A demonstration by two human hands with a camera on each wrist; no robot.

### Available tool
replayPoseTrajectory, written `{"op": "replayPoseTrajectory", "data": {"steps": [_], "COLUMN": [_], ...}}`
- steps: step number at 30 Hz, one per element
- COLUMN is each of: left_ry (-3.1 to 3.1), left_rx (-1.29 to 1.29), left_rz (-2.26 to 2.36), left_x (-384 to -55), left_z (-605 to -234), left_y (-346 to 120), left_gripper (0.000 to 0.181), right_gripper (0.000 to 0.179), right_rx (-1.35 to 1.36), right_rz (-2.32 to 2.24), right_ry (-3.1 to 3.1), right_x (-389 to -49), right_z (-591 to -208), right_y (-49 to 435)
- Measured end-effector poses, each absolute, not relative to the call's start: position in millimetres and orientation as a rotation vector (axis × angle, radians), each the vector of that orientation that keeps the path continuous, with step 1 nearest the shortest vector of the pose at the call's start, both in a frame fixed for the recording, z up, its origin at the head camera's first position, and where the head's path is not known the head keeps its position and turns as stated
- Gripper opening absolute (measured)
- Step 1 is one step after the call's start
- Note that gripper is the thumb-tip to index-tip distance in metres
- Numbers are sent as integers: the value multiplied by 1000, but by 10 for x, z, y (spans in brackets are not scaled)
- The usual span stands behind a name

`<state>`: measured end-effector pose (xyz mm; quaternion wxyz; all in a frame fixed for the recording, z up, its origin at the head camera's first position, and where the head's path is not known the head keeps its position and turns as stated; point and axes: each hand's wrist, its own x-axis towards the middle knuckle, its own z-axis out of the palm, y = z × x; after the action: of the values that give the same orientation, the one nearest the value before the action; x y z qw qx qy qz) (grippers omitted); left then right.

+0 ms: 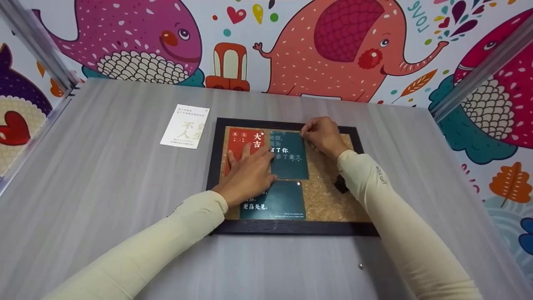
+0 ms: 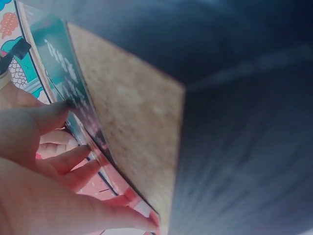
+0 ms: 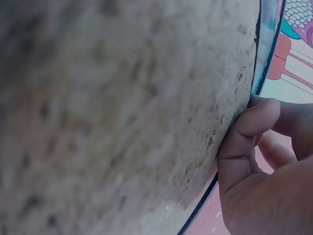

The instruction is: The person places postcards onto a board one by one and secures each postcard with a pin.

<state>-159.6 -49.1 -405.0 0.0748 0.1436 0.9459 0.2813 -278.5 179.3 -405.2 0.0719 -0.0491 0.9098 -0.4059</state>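
Note:
A cork board [image 1: 325,200] in a dark frame lies on the table, bearing a red card [image 1: 239,143], an upper teal card [image 1: 289,166] and a lower teal card [image 1: 283,200]. My left hand [image 1: 250,173] lies with fingers spread over the red card and the left edge of the upper teal card, also seen in the left wrist view. At that teal card's top right corner, my right hand [image 1: 322,135] pinches with thumb and finger; the fingertips hide what is between them. Small shiny pin heads show on the red card [image 1: 262,133] and lower teal card.
A white card [image 1: 187,129] with gold characters lies on the grey table [image 1: 104,179], left of the board. One small shiny pin [image 1: 361,266] rests on the table near the front. Behind stands a wall [image 1: 258,25] with painted animals.

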Motion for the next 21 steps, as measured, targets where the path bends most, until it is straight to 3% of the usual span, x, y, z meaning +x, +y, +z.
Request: {"op": "replayPoseTrajectory", "data": {"steps": [7, 12, 21], "left_ry": [2827, 2822, 2837], "left_rx": [438, 421, 439], "left_rz": [848, 840, 838], "left_x": [-1591, -1588, -1599], "left_z": [-4049, -4048, -4051], "left_y": [-505, -521, -496], "left_gripper": [60, 61, 58], "right_gripper": [11, 21, 30], "right_rx": [-251, -351, -284], "right_rz": [-985, -830, -844], "right_ry": [2871, 2934, 2944], "right_x": [-2736, -2607, -2339], "right_z": [-4055, -4050, -3980], "right_y": [1759, 1793, 2154]}}
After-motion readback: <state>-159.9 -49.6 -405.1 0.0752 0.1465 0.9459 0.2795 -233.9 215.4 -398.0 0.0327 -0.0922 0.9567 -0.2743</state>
